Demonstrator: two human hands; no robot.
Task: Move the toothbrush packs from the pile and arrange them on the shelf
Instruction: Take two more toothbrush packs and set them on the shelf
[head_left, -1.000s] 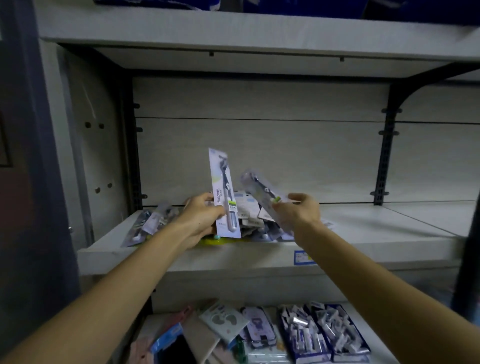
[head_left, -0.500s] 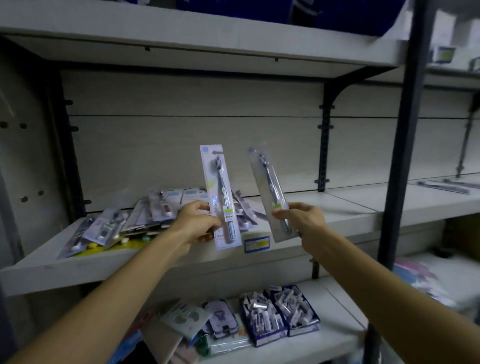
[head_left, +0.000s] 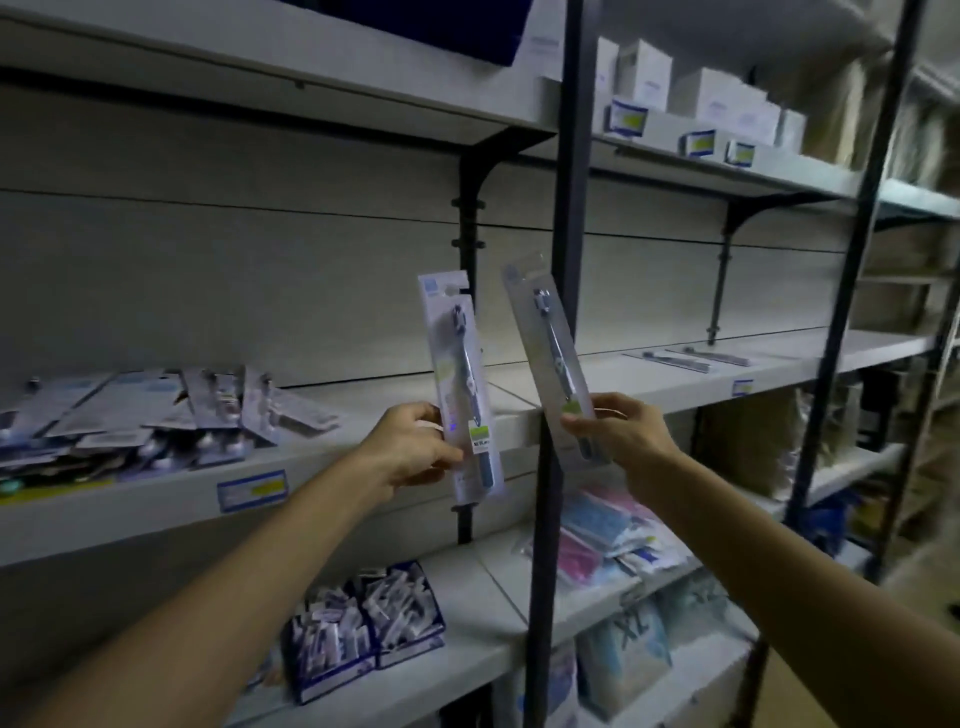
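The middle shelf (head_left: 649, 387) runs across the whole view and carries on past a dark upright post (head_left: 558, 312) into the bay on the right, where two or three packs already lie flat (head_left: 696, 358), well apart from the hands. At the far left the pile of toothbrush packs (head_left: 135, 421) sits heaped on the same shelf. Both hands are raised in front of the shelf edge, between pile and laid-out packs. The left hand (head_left: 415, 447) grips one pack (head_left: 462, 384) near its lower end; the right hand (head_left: 618, 431) pinches a second pack (head_left: 550, 348) likewise. Each pack stands nearly upright, long axis leaning slightly left at the top. The right hand is nearer the open bay, so it likely places first; the post stands directly between.
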